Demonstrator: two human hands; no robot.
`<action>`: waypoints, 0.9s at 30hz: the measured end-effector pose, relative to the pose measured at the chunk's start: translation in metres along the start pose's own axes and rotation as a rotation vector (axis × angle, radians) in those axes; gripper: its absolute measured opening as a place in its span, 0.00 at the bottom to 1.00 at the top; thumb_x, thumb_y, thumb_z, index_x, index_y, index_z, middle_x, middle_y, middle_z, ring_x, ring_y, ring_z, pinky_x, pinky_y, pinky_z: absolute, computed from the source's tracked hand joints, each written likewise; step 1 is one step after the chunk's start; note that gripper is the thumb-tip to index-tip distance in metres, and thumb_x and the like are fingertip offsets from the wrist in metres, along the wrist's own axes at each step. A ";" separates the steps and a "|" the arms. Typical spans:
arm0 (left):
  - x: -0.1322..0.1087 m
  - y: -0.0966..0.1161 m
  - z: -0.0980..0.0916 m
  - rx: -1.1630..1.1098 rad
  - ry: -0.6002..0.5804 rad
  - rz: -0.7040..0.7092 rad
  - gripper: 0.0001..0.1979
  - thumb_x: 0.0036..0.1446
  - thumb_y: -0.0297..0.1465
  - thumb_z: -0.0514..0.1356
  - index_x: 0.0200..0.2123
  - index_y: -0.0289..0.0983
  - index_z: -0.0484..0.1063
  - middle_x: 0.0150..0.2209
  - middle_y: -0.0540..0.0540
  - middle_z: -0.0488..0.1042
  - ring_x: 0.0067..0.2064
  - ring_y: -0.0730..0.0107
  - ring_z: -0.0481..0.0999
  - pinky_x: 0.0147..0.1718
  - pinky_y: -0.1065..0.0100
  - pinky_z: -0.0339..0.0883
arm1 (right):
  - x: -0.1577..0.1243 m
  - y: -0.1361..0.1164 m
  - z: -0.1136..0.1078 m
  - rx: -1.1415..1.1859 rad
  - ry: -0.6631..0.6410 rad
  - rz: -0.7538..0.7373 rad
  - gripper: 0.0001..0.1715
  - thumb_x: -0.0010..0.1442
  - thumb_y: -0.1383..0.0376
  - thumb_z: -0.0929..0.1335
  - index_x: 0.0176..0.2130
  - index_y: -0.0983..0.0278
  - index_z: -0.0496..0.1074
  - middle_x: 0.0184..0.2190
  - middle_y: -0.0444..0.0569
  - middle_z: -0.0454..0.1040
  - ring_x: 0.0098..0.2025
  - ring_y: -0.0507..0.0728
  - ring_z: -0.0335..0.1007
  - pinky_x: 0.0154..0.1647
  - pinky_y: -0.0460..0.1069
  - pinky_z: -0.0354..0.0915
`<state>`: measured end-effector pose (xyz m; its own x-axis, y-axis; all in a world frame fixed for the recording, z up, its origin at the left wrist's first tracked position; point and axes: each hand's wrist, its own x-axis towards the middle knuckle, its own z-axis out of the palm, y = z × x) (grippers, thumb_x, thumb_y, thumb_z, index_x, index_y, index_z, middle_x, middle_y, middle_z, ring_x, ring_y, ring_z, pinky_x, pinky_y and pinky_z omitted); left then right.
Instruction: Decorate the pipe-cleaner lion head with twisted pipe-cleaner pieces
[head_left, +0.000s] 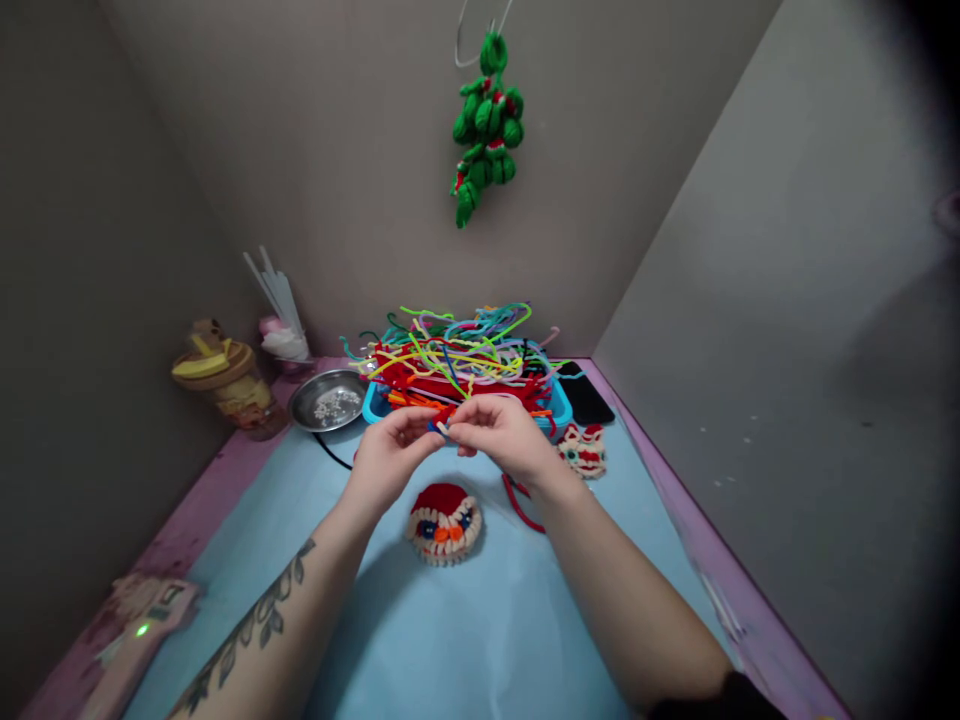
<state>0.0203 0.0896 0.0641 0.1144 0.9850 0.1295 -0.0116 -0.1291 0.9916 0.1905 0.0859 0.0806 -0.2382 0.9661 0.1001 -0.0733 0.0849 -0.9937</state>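
My left hand (386, 455) and my right hand (502, 435) meet over the mat, fingertips pinched on a small pipe cleaner piece (442, 428) with red, blue and white in it. Fingers cover much of that piece. Just below them lies a round pipe cleaner face (444, 528) with a red top, cream edging, blue eyes and an orange middle. Beside my right wrist is a curved red thing (523, 507), partly hidden by the arm. Behind my hands stands a blue basket (369, 403) heaped with many-coloured pipe cleaners (457, 350).
Left of the basket are a metal bowl (307, 402) with small white bits, a lidded cup (232, 385) and white sticks (279, 300). A phone (589, 395) and a red-and-cream piece (585, 452) lie right. A device with a green light (150, 640) sits front left; green ornaments (487, 125) hang above.
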 end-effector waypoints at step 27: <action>-0.009 0.015 0.008 0.038 0.075 0.109 0.11 0.44 0.29 0.69 0.34 0.37 0.75 0.34 0.47 0.76 0.36 0.68 0.74 0.37 0.70 0.68 | 0.003 0.005 0.007 0.161 0.067 0.000 0.17 0.43 0.62 0.75 0.31 0.62 0.66 0.17 0.37 0.69 0.19 0.49 0.66 0.21 0.44 0.64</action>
<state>0.0275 0.0783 0.0778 0.0404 0.9705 0.2376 0.0182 -0.2385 0.9710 0.1822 0.0874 0.0759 -0.1737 0.9805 0.0917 -0.2285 0.0504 -0.9722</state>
